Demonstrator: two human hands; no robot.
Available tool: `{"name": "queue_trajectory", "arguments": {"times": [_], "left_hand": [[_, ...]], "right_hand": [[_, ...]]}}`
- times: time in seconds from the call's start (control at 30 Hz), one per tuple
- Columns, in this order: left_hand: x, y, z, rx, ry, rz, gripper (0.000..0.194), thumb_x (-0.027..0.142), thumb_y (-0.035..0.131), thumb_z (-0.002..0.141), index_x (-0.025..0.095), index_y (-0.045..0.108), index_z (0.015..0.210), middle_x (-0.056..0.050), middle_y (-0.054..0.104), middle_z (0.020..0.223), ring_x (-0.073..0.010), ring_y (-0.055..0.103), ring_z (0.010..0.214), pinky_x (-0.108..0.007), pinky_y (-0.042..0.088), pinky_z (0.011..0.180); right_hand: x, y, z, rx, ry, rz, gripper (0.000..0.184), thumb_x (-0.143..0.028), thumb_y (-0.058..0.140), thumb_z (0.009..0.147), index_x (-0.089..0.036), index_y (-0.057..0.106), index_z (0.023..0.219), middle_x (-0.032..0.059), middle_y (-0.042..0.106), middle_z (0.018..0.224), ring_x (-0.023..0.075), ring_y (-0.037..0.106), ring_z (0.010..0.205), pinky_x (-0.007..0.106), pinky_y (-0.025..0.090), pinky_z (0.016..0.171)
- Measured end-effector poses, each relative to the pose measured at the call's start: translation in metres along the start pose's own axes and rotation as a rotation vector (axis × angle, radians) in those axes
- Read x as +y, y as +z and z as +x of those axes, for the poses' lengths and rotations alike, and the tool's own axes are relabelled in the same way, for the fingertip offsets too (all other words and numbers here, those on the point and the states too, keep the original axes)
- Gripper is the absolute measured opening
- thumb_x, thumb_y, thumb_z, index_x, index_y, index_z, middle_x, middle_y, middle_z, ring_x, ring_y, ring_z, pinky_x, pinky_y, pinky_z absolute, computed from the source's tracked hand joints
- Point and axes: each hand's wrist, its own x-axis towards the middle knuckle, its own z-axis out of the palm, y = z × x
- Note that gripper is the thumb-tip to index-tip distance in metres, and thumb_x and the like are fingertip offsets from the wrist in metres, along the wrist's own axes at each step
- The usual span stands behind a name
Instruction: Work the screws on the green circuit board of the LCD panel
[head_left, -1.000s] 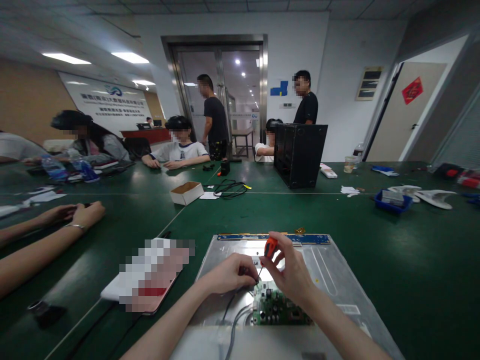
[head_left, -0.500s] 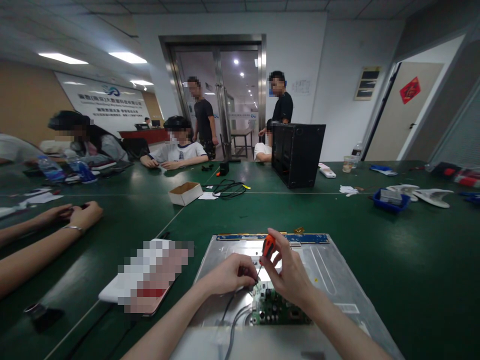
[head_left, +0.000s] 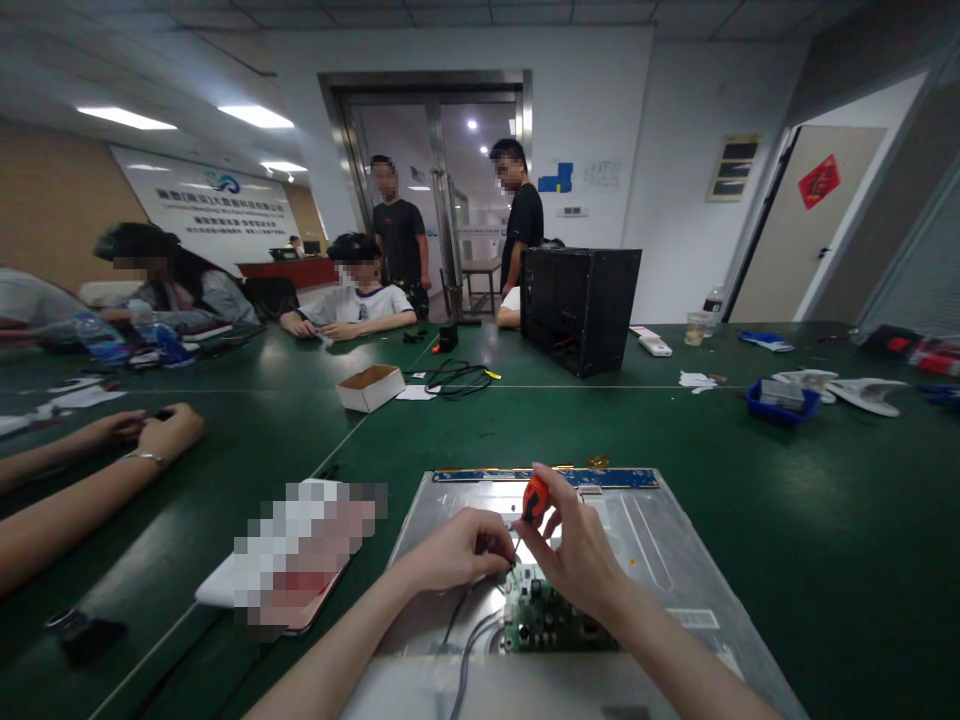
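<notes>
In my right hand [head_left: 581,555] is a small orange-and-black screwdriver [head_left: 535,498], gripped by its handle, with its thin shaft slanting down to the left. My left hand [head_left: 466,548] is pinched closed beside the screwdriver's tip, at the upper-left corner of a green circuit board [head_left: 534,612]. Whatever those fingertips hold is hidden. The board sits on the back of a silver metal display panel [head_left: 694,570], which lies flat before me. Grey cables [head_left: 466,665] run from the board's left side towards me. Along the panel's far edge goes a narrow blue circuit strip [head_left: 621,479].
Left of the panel lie a pale pouch-like item and a pink-edged one [head_left: 315,600], partly blurred out. A co-worker's hands [head_left: 169,432] rest further left. Beyond are an open small box [head_left: 371,388], a black cable [head_left: 457,378], a black computer case [head_left: 577,310] and a blue tray [head_left: 782,402].
The screwdriver handle and my right hand have dipped very slightly. Across the table the computer case has turned and shifted left, and a standing person has moved left. My left hand stays put.
</notes>
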Motion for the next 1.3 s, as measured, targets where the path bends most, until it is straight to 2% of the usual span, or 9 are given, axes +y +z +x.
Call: {"name": "queue_trajectory", "arguments": {"times": [0.17,0.33,0.5,0.73,1.0,1.13,1.3], "left_hand": [[-0.0008,0.0001,-0.0001,0.007,-0.007,-0.023,0.007,0.016,0.068,0.068,0.015,0.07,0.076,0.001,0.062,0.067,-0.0147,0.053,0.064,-0.022,0.04,0.06],[0.0008,-0.0004,-0.0008,0.013,-0.029,-0.015,0.006,0.016,0.069,0.068,0.015,0.071,0.074,0.002,0.062,0.066,-0.0137,0.051,0.062,-0.022,0.039,0.058],[-0.0002,-0.0007,-0.0001,-0.005,-0.025,-0.026,0.006,0.016,0.069,0.07,0.015,0.072,0.075,0.001,0.064,0.067,-0.0138,0.053,0.063,-0.021,0.041,0.058],[0.0007,-0.0031,0.0002,-0.013,0.002,0.027,0.005,0.016,0.068,0.07,0.016,0.071,0.075,0.0,0.065,0.071,-0.0162,0.057,0.068,-0.023,0.044,0.064],[-0.0021,-0.0025,0.0,-0.036,-0.004,0.017,0.005,0.017,0.068,0.072,0.016,0.07,0.077,0.001,0.064,0.071,-0.0164,0.057,0.068,-0.023,0.044,0.063],[0.0018,-0.0036,-0.0008,-0.029,0.012,0.02,0.004,0.016,0.068,0.073,0.017,0.071,0.077,-0.001,0.068,0.076,-0.0178,0.059,0.074,-0.024,0.046,0.068],[0.0063,-0.0038,-0.0016,-0.027,0.049,0.005,0.004,0.015,0.068,0.073,0.017,0.071,0.074,0.0,0.067,0.075,-0.0165,0.059,0.072,-0.024,0.046,0.069]], "right_hand": [[-0.0044,-0.0047,0.0023,-0.043,0.022,0.03,0.062,-0.019,0.051,0.097,-0.023,0.025,0.153,0.0039,0.067,0.085,0.0153,0.06,0.054,0.027,0.053,0.05],[-0.0051,-0.0061,0.0038,-0.046,0.031,0.059,0.063,-0.017,0.048,0.097,-0.024,0.022,0.154,0.0029,0.067,0.083,0.0142,0.06,0.051,0.023,0.047,0.043],[-0.0022,-0.0034,0.0028,-0.016,0.008,0.047,0.063,-0.02,0.049,0.099,-0.025,0.02,0.155,0.0015,0.065,0.081,0.0143,0.058,0.052,0.026,0.052,0.047],[-0.0003,-0.0016,0.0038,0.0,-0.027,0.031,0.06,-0.025,0.048,0.102,-0.028,0.023,0.157,0.0019,0.065,0.085,0.0147,0.062,0.058,0.025,0.053,0.048],[-0.0038,-0.005,0.0039,-0.056,-0.02,0.075,0.066,-0.016,0.049,0.097,-0.025,0.022,0.156,0.0042,0.068,0.088,0.0161,0.065,0.061,0.026,0.054,0.05],[-0.0025,-0.003,0.0028,-0.027,-0.024,0.036,0.064,-0.019,0.05,0.098,-0.026,0.022,0.156,0.0035,0.068,0.087,0.0153,0.062,0.058,0.026,0.053,0.049],[-0.0004,-0.0009,0.0012,-0.012,-0.01,0.015,0.063,-0.026,0.051,0.1,-0.027,0.023,0.156,0.0025,0.067,0.084,0.0143,0.059,0.053,0.026,0.051,0.049]]}}
